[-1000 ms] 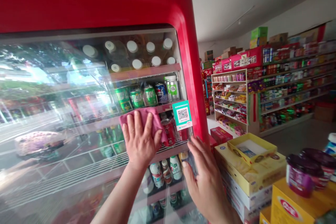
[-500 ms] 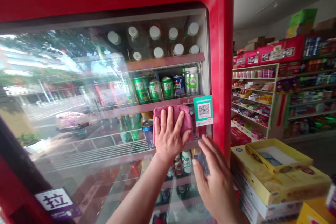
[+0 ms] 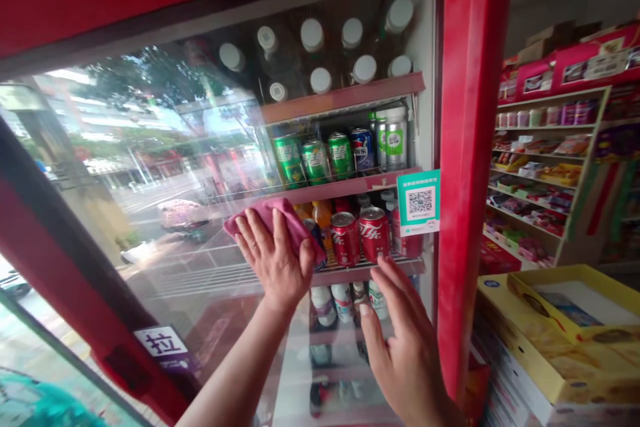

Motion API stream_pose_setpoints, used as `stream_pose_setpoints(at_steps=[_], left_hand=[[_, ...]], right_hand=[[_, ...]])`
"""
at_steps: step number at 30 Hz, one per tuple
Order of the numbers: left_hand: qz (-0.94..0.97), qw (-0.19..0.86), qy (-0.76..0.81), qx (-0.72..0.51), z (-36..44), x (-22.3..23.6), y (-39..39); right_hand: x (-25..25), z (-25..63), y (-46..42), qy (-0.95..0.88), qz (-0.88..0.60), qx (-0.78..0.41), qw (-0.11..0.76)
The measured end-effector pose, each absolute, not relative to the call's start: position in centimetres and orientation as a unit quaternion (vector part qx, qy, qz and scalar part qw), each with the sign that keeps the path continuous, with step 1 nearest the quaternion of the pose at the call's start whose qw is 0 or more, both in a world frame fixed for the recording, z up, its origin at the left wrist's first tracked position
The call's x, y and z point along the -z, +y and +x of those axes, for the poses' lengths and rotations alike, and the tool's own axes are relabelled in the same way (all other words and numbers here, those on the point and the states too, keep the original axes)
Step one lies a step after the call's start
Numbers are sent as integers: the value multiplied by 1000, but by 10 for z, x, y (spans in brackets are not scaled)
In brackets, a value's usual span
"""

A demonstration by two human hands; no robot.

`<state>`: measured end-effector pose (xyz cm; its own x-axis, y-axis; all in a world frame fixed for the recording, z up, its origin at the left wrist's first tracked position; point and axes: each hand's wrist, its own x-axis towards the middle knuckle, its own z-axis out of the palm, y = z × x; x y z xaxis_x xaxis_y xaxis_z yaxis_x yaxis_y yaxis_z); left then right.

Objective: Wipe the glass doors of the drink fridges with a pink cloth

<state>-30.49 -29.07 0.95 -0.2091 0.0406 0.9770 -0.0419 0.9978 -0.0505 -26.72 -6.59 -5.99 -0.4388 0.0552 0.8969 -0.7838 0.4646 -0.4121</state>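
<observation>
My left hand [image 3: 277, 260] lies flat with spread fingers on a pink cloth [image 3: 267, 217], pressing it against the glass door [image 3: 200, 213] of a red drinks fridge [image 3: 470, 113]. My right hand [image 3: 407, 347] rests open against the same glass lower right, fingers stretched out, holding nothing. Behind the glass are green cans [image 3: 315, 159], red cans [image 3: 360, 235] and white-capped bottles [image 3: 320, 53] on shelves. A green QR sticker [image 3: 419, 202] sits on the glass just right of the red cans.
Yellow cardboard boxes [image 3: 555, 327] are stacked at the lower right beside the fridge. Store shelves [image 3: 545, 167] full of packaged goods line the right wall. The glass reflects a street outside. A label with a character [image 3: 161, 341] is stuck at the door's lower left.
My left hand has slid the pink cloth leftward across the glass, uncovering the red cans. My right hand stays flat on the glass. The view has shifted left and down.
</observation>
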Motion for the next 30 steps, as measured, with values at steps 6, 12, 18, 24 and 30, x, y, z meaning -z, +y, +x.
stream_pose_setpoints(at_steps=[6,12,18,24,30], left_hand=[[-104,599,-790,-76,-320,0,-238],[-111,617,-775,-84,-306,6,-291],[-86,624,-770,-107,-280,6,-370],[1,652,-756,-62,-260,3,-440],[53,651,-758,-3,-256,2,-435]], right_hand=[[47,-258,-74,-723,251,-421,487],[28,-256,-101,-724,262,-400,498],[27,-252,-138,-718,295,-397,489],[27,-249,-153,-724,299,-399,476],[26,-241,-160,-724,303,-394,479]])
